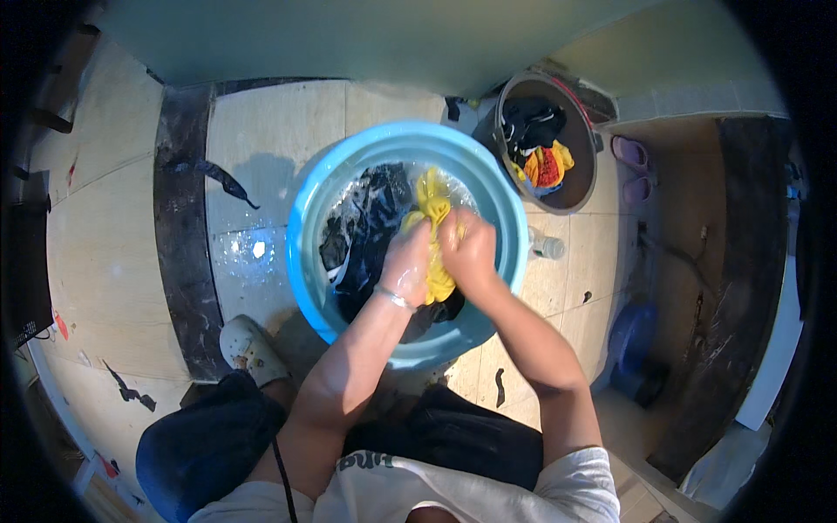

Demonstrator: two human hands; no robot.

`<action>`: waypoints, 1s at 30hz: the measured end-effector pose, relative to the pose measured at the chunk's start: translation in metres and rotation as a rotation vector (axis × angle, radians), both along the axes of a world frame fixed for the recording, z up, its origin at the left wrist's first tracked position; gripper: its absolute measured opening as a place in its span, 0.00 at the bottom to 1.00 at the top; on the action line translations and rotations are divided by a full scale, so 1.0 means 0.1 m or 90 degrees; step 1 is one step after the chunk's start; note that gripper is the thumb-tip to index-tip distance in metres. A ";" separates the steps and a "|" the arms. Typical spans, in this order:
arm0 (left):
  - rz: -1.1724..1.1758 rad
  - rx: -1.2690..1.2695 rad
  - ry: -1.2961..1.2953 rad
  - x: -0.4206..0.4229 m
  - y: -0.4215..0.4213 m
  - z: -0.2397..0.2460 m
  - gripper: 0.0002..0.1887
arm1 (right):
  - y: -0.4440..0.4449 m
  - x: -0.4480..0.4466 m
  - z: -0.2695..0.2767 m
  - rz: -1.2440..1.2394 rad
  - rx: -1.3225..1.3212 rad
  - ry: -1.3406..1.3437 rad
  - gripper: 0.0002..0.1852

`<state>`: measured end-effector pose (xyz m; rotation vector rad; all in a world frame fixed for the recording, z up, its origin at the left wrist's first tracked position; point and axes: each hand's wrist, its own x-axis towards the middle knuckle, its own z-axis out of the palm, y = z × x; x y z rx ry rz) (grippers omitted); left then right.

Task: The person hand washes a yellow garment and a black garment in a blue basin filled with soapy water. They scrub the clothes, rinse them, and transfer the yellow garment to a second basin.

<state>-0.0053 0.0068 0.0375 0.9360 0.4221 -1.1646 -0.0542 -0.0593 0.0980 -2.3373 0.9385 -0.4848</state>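
Observation:
A wet yellow cloth (439,284) is bunched between my fists above a large blue plastic basin (303,242). My left hand (407,258), with a bangle at the wrist, grips it from the left. Close beside it, my right hand (469,245) clenches the same cloth. One end of the fabric sticks up past my knuckles, and a wider fold hangs below them. Inside the basin, dark wet clothes (369,222) lie in sudsy water, mostly left of my hands. My forearms hide part of the near rim.
A dark bucket (582,189) behind the basin at right holds black and yellow-orange clothes (546,167). A clear bottle (548,247) lies beside the basin. Pink slippers (630,151) are farther right. Dark scraps (225,183) lie on the wet tiles, near a dark floor strip (186,248).

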 end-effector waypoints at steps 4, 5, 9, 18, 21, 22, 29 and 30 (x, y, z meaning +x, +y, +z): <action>0.032 -0.057 0.109 0.15 0.05 0.05 0.11 | 0.21 -0.07 -0.10 0.152 0.034 -0.063 0.07; -0.021 -0.055 0.094 0.19 0.07 0.03 0.13 | 0.24 -0.10 -0.12 0.148 0.072 -0.063 0.07; -0.161 -0.006 -0.091 0.31 0.11 -0.01 0.17 | -0.23 -0.08 -0.33 -0.143 0.090 0.042 0.14; -0.490 0.366 -0.993 0.33 -0.03 -0.24 0.28 | -0.25 -0.33 -0.83 0.105 -0.058 0.206 0.25; -0.536 0.415 -1.072 0.17 -0.08 -0.40 0.24 | -0.17 -0.36 -0.98 0.034 -0.057 0.293 0.22; -0.527 0.423 -1.097 0.16 -0.10 -0.44 0.23 | -0.19 -0.36 -1.02 0.037 -0.017 0.307 0.22; -0.655 0.306 -0.950 0.37 -0.43 -0.49 0.25 | -0.50 -0.36 -1.21 0.089 -0.040 0.351 0.17; -0.708 0.256 -0.931 0.41 -0.48 -0.52 0.24 | -0.54 -0.33 -1.22 0.096 -0.041 0.395 0.16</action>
